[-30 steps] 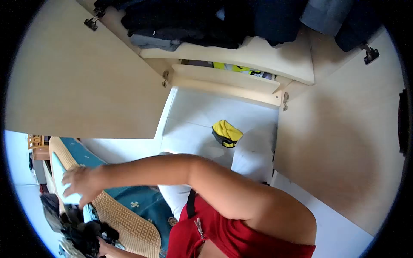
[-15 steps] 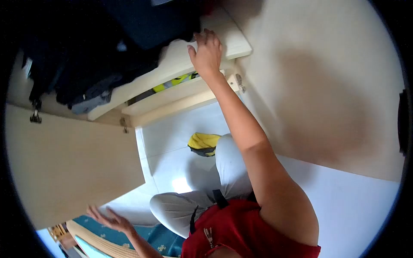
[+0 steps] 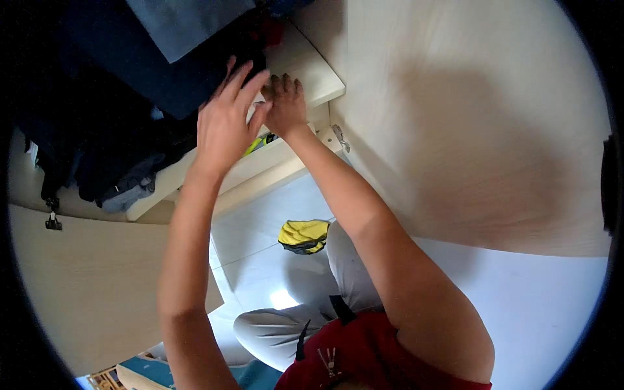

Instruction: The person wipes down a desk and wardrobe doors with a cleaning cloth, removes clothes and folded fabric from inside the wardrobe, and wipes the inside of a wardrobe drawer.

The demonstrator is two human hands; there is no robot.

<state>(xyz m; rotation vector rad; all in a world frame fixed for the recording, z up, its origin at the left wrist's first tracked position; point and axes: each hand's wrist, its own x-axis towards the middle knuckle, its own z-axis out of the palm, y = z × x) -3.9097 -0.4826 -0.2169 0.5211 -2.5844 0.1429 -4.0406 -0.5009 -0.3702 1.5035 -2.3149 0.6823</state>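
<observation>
My left hand (image 3: 224, 127) is raised in front of the dark clothes (image 3: 130, 123) heaped on the cabinet shelf. Its fingers are spread and nothing is in it; whether it touches the clothes I cannot tell. Close by on its right, my right hand (image 3: 286, 104) lies flat on the front part of the pale shelf (image 3: 312, 68), fingers stretched out, holding nothing. A grey flat piece (image 3: 188, 26) lies over the clothes at the top. Dark shadow hides most folds of the pile.
Under the shelf, a drawer-like space shows a bit of yellow-green cloth (image 3: 257, 144). Cabinet doors stand open at left (image 3: 97, 279) and right (image 3: 481, 130). A yellow and dark cloth item (image 3: 304, 235) lies on the tiled floor by my knee. A teal patterned fabric (image 3: 146, 372) is at lower left.
My left hand has come up from beside the left door to the clothes. My right hand stays on the shelf, while the view has shifted slightly.
</observation>
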